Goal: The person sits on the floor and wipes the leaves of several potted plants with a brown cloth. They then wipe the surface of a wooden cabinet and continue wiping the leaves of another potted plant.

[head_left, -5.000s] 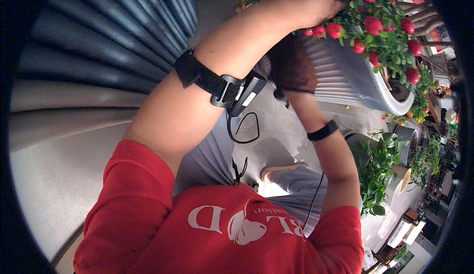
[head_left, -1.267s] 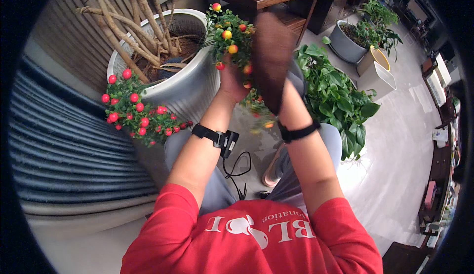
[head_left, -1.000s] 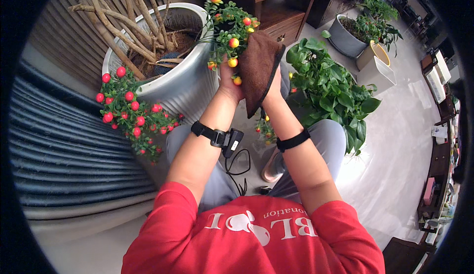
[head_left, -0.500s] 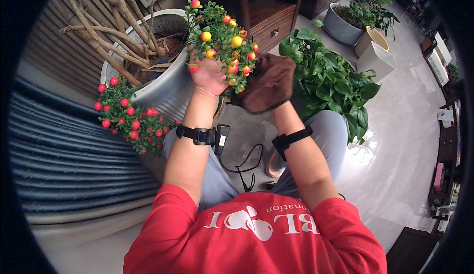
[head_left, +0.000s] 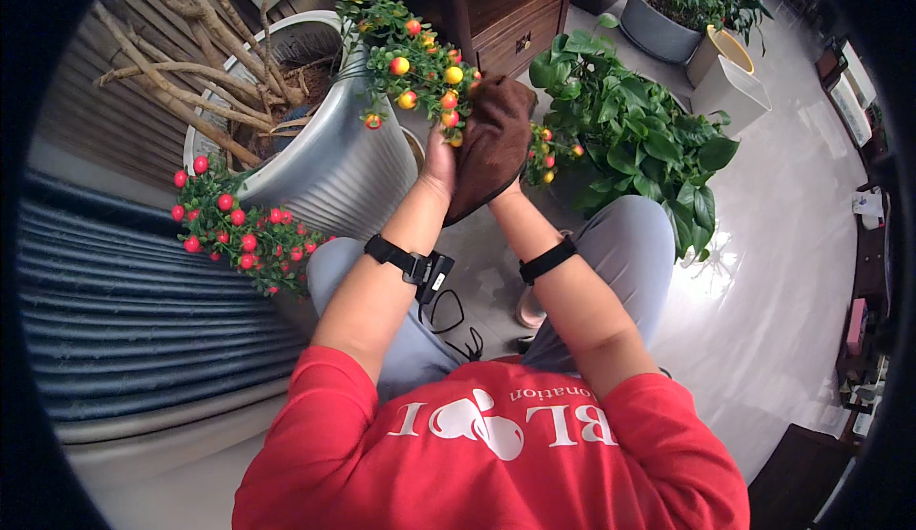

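Note:
A leafy branch [head_left: 420, 64] with small yellow and red fruits hangs in front of the large white ribbed pot [head_left: 329, 172]. Its lower stems are gripped by my left hand [head_left: 440, 161], whose fingertips are partly hidden behind leaves and cloth. A brown cloth mitt [head_left: 491, 139] covers my right hand [head_left: 510, 191] down to the wrist, so those fingers do not show. The mitt presses against the branch right beside my left hand. More fruits of the same kind [head_left: 549, 153] poke out past the mitt's right side.
A sprig with red berries [head_left: 250, 234] hangs at the left of the pot, near a dark blue ribbed surface [head_left: 143, 301]. Bare woody stems [head_left: 205, 72] rise from the pot. To the right are a broad-leaved plant [head_left: 634, 129], a white bin [head_left: 730, 105] and a wooden cabinet [head_left: 520, 29].
My left hand has moved right and down to the branch's lower stems. The mitt has shifted left, close to that hand, and fruits now show to its right.

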{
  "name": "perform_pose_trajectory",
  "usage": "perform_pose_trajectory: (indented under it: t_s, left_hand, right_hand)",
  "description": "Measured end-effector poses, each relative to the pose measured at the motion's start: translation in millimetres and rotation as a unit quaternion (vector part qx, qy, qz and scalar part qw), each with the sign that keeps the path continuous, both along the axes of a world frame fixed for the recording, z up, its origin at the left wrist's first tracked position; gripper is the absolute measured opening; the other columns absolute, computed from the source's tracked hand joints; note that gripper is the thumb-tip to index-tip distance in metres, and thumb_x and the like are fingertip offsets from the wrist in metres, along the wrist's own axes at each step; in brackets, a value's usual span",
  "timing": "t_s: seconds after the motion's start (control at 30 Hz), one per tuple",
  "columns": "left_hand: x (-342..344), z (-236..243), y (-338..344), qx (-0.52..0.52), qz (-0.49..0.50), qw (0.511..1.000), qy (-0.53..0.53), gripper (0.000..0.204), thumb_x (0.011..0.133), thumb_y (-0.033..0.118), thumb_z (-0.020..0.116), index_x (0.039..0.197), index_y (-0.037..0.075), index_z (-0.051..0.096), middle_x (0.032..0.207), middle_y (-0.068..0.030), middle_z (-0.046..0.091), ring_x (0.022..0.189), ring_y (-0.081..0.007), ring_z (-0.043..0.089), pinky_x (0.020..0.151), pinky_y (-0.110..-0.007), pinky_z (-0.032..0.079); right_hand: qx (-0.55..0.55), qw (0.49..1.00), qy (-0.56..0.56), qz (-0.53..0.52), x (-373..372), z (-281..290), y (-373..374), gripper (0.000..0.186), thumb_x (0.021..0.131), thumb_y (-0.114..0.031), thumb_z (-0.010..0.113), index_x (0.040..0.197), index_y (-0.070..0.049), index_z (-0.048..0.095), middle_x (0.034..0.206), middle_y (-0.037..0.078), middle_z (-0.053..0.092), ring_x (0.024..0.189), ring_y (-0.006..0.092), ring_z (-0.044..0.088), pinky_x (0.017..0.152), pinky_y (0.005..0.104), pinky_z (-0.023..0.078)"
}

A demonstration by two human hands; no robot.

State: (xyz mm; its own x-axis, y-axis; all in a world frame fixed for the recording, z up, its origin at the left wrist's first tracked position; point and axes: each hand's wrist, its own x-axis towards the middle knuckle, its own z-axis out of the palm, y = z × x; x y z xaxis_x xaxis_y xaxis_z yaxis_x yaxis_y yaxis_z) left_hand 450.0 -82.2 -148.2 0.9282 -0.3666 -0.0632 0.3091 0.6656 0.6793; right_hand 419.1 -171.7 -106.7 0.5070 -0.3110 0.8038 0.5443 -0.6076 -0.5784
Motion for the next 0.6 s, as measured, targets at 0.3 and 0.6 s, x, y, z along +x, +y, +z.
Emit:
perform_pose_trajectory:
  t_s: [0.3,0.6]
  left_hand:
    - [-8,40,16,-0.028,-0.005,0.999,0.017,0.067,0.095,0.057,0.044,0.143,0.010,0.047,0.143,-0.0110,0.052,0.129,-0.0316,0.051,0.110,-0.049,0.039]
    - [-11,25,17,0.004,-0.060,0.997,-0.041,0.069,0.095,0.062,0.044,0.140,0.010,0.049,0.137,-0.0094,0.056,0.123,-0.0306,0.055,0.104,-0.049,0.046]
  right_hand:
    - [-0.055,0.977,0.204,0.041,34,-85,-41,0.026,0.082,-0.006,0.060,0.106,-0.006,0.069,0.108,0.014,0.070,0.098,0.0258,0.067,0.087,0.0339,0.049]
    - [-0.263,0.918,0.147,-0.256,7,0,-78,0.016,0.078,-0.015,0.060,0.092,-0.009,0.066,0.088,0.011,0.064,0.076,0.0276,0.061,0.074,0.0358,0.049]
